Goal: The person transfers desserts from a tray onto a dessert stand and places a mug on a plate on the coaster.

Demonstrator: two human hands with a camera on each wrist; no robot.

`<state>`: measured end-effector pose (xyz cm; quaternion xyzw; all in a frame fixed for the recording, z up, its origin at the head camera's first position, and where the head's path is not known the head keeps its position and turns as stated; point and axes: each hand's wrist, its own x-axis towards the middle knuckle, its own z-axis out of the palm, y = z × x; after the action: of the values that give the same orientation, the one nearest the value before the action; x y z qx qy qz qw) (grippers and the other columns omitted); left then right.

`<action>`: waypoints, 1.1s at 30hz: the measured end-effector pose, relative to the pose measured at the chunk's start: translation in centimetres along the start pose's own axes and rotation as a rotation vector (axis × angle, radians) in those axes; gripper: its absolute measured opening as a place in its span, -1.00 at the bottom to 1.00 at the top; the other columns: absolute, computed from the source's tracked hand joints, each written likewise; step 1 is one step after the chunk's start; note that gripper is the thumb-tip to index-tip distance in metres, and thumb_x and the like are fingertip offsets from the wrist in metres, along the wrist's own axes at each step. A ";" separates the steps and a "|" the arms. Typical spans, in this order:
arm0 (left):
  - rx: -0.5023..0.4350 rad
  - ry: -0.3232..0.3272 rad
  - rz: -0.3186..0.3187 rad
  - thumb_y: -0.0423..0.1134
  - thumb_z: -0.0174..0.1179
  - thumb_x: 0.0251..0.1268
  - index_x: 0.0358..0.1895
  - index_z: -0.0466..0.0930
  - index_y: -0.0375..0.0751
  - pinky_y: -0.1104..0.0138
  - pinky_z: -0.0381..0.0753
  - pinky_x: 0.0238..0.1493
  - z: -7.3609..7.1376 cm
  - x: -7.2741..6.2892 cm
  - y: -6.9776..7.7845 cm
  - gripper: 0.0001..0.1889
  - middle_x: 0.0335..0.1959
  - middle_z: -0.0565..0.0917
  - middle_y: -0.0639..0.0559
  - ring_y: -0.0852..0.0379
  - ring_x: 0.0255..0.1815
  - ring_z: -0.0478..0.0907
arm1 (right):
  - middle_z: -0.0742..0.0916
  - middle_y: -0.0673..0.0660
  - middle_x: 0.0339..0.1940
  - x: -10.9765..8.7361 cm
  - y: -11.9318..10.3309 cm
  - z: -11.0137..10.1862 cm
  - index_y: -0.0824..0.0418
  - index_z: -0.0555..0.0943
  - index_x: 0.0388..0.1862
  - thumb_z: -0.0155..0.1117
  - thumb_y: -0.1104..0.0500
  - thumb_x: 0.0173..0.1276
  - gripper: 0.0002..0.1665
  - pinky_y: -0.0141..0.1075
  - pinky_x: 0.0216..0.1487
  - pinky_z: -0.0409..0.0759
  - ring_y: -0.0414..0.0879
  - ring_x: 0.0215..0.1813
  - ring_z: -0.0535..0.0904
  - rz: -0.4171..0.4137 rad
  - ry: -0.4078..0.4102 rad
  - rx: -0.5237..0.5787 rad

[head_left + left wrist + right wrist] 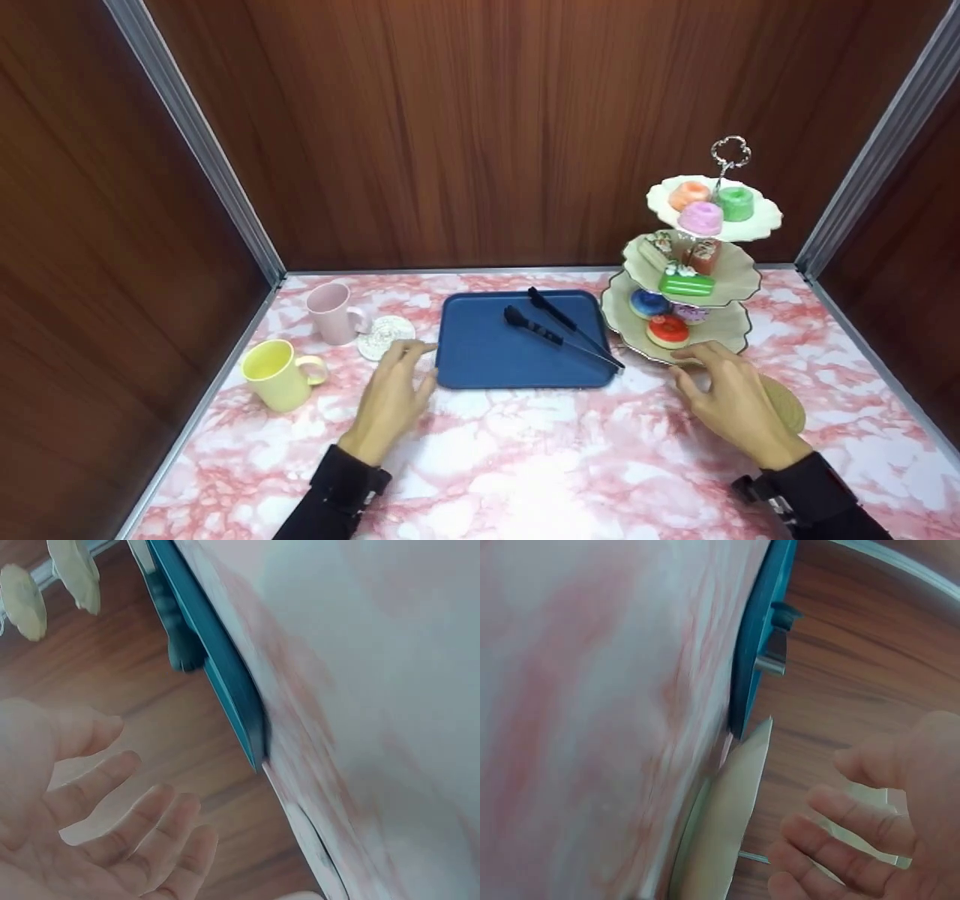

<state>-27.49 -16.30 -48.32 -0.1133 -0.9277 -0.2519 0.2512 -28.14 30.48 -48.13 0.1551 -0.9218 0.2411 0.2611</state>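
Observation:
My left hand is held over the table at the near left corner of a blue tray, fingers relaxed and holding nothing. In the left wrist view its fingers are loosely bent and apart from the tray. My right hand hovers by the front edge of a three-tier cake stand, its relaxed fingers empty. Across the tray lie two black-handled utensils, one nearer and one farther; their thin metal ends point right. Their exact kind is unclear.
Toy cakes fill the stand's tiers, including a red-topped doughnut and a green cake slice. At left stand a yellow mug and a pink mug beside a white coaster. A tan coaster lies partly behind my right hand.

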 end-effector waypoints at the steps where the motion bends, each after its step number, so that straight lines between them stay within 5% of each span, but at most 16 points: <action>1: 0.002 0.006 -0.006 -0.13 0.23 0.13 0.12 0.50 0.14 0.26 0.54 0.05 -0.2 0.0 -0.4 -0.57 0.02 0.49 0.16 0.17 0.03 0.48 | 0.66 -0.06 -0.14 0.0 -0.1 0.1 -0.02 0.63 -0.12 0.34 0.01 0.14 -0.70 -0.08 -0.03 0.49 -0.08 -0.02 0.58 -0.011 -0.001 0.004; 14: -0.006 0.100 -0.104 -0.18 0.24 0.12 0.08 0.55 0.06 0.19 0.45 0.19 -3.2 -0.3 -4.2 -0.61 0.05 0.49 0.09 0.09 0.15 0.43 | 0.65 -0.11 -0.09 0.7 -2.7 2.0 -0.12 0.58 -0.05 0.32 0.00 0.15 -0.66 -0.21 -0.01 0.53 -0.19 0.02 0.56 -0.105 -0.032 0.055; 20: -0.010 0.150 -0.172 -0.19 0.24 0.13 0.08 0.54 0.10 0.12 0.49 0.05 -5.1 -0.4 -5.9 -0.61 0.01 0.51 0.06 0.05 0.03 0.47 | 0.64 -0.15 -0.08 1.2 -4.0 2.9 -0.14 0.56 -0.02 0.31 0.01 0.17 -0.64 -0.20 -0.01 0.54 -0.19 0.03 0.56 -0.166 -0.033 0.086; 33: 0.043 0.302 -0.170 -0.28 0.26 0.04 0.01 0.60 -0.05 0.09 0.39 0.07 -7.9 -0.4 -10.4 -0.63 0.01 0.52 -0.07 -0.08 0.04 0.42 | 0.63 -0.14 -0.04 2.4 -6.8 5.0 -0.19 0.55 0.00 0.31 0.02 0.17 -0.62 -0.32 0.02 0.50 -0.29 0.02 0.53 -0.224 -0.037 0.146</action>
<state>-27.42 -29.26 -46.92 0.0100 -0.8907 -0.2667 0.3679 -29.32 21.76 -47.99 0.2801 -0.8834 0.2738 0.2572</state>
